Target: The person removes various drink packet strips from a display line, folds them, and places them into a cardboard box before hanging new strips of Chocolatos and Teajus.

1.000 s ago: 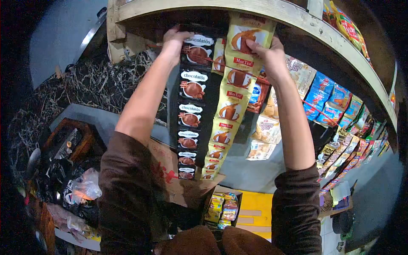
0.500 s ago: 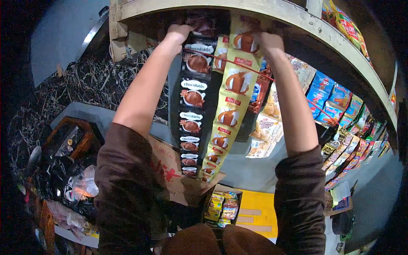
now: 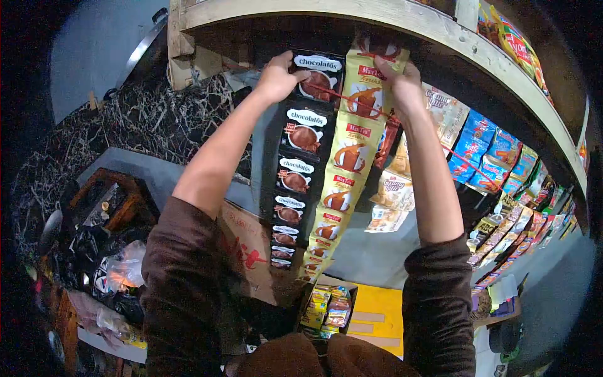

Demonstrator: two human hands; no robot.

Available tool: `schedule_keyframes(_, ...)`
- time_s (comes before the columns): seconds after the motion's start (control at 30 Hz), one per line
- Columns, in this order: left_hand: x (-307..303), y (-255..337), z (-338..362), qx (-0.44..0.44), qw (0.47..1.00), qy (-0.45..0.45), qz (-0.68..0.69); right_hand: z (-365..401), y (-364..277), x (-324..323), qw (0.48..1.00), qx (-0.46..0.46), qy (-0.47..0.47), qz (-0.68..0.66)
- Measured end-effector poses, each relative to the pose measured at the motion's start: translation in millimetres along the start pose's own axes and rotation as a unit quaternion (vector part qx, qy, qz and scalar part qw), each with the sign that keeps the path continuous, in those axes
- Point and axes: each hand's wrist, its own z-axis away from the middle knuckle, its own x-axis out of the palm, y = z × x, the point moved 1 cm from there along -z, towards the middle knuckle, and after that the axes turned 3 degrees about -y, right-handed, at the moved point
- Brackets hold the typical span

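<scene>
- The chocolatos strip (image 3: 295,169), a chain of black sachets, hangs with its long axis running down from under the front edge of the wooden shelf (image 3: 352,14), near the shelf's left end. Its top sachet is up at the shelf and its tail points down toward the floor.
- The MaxTea strip (image 3: 342,182), a chain of yellow sachets, hangs just beside it on the right, touching along part of its length. It points the same way, leaning a little leftward at the lower end.
- The left hand (image 3: 276,75) has its fingers (image 3: 295,74) closed on the upper left corner of the top black sachet.
- The right hand (image 3: 402,85) has its fingers (image 3: 383,66) pinched on the top of the yellow strip (the very tip sits in shadow under the shelf).
- A red cord (image 3: 336,95) crosses in front of the top sachets of both strips.
- Further right under the shelf hang pale Creamy Latte sachets (image 3: 392,188), then blue sachets (image 3: 483,151).
- Below the strips' lower ends, an open cardboard box (image 3: 330,308) of packets sits on the floor.
</scene>
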Motion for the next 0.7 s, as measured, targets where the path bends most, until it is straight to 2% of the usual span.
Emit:
schedule_keyframes(0.03, -0.4, -1.1, 0.7, -0.004, 0.999, 0.037, -0.017, 0.8, -0.8, 0.0, 0.997, -0.039, -0.031, 0.051)
schedule_keyframes(0.1, -2.2, 2.9, 5.7, -0.012, 0.999, 0.038, 0.009, 4.6, 0.5, -0.7, 0.997, -0.033, -0.066, 0.032)
schedule_keyframes(0.17, -6.5, 13.9, 11.0, -0.018, 0.998, 0.039, 0.036, 8.0, 2.6, -0.7, 0.994, -0.038, -0.077, -0.061)
schedule_keyframes(0.2, -9.6, 18.3, 13.3, -0.029, 0.998, 0.028, 0.053, 7.8, 4.9, -0.7, 0.995, -0.037, -0.076, -0.06)
schedule_keyframes(0.27, -10.0, 14.8, 13.9, -0.036, 0.997, 0.017, 0.064, 5.9, 12.8, -1.1, 0.986, 0.048, -0.026, -0.159)
schedule_keyframes(0.4, -10.8, 17.4, 14.3, -0.028, 0.997, 0.039, 0.068, 2.9, 14.1, 1.7, 0.985, 0.068, 0.006, -0.158)
schedule_keyframes(0.47, -10.9, 12.3, 11.3, -0.037, 0.996, 0.025, 0.079, 5.7, 12.9, 0.6, 0.995, -0.041, -0.049, -0.074)
schedule_keyframes(0.5, -11.4, 15.4, 12.1, -0.036, 0.996, 0.026, 0.079, 8.1, 12.7, 0.4, 0.995, -0.043, -0.05, -0.073)
schedule_keyframes(0.57, -10.8, 20.1, 16.1, -0.065, 0.993, 0.019, 0.095, 13.3, 14.2, -1.8, 0.987, -0.027, 0.035, -0.158)
schedule_keyframes(0.6, -9.9, 15.4, 15.9, -0.066, 0.993, 0.02, 0.094, 13.6, 12.2, -1.9, 0.982, 0.012, 0.017, -0.186)
schedule_keyframes(0.63, -8.7, 10.7, 16.1, -0.057, 0.991, 0.022, 0.119, 13.8, 10.5, -1.2, 0.982, 0.013, 0.016, -0.188)
schedule_keyframes(0.7, -7.9, 10.4, 16.6, -0.05, 0.988, 0.022, 0.143, 15.2, 2.4, -1.0, 0.974, 0.12, 0.002, -0.193)
